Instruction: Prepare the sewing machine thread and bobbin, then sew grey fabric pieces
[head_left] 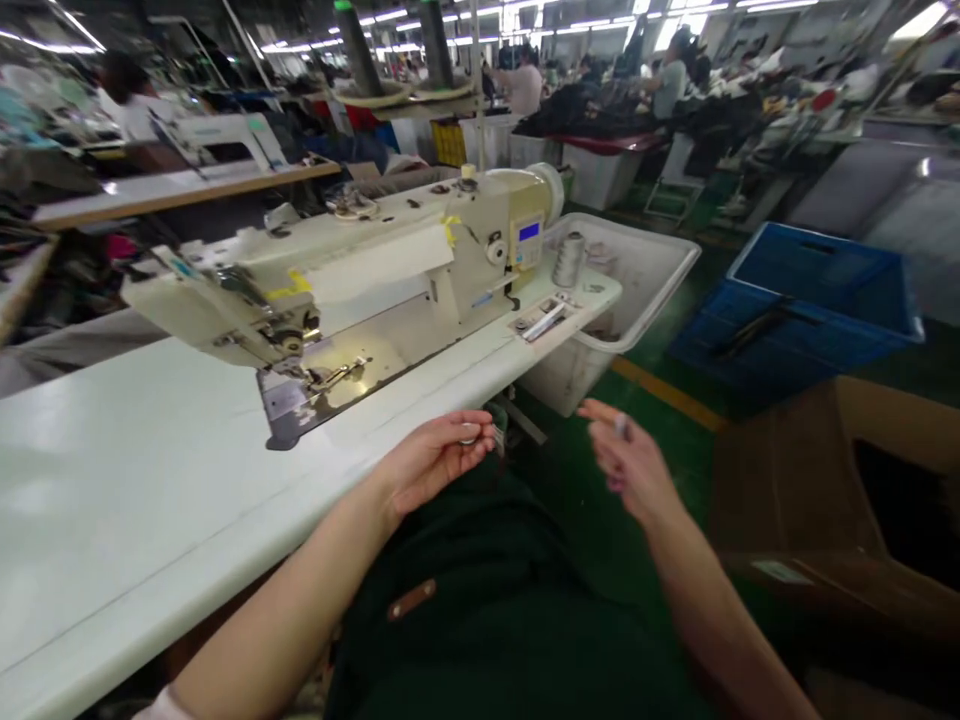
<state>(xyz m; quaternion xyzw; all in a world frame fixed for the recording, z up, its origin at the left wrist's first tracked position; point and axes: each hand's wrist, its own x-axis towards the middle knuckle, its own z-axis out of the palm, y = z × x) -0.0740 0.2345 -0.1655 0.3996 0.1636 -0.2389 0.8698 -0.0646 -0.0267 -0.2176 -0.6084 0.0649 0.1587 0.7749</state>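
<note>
My left hand (pixel 439 458) is above the dark green apron (pixel 480 600), just off the front edge of the sewing table (pixel 135 480). Its thumb and fingers close on a small, pale, shiny thing (pixel 469 436), too small to name. To the right, over the floor, my right hand (pixel 630 465) is slightly blurred. Its forefinger points forward while the other fingers curl in; a small greyish thing (pixel 621 426) shows at the finger, and I cannot tell what it is. A cream sewing machine (pixel 360 250) stands on the table beyond my hands, its presser foot (pixel 341 372) over the metal plate.
A grey thread cone (pixel 570 262) and a small tray of parts (pixel 541 318) are at the table's right end. Beyond it stands a white bin (pixel 637 290). A blue crate (pixel 810 310) and an open cardboard box (pixel 795 490) occupy the floor at right. People work behind.
</note>
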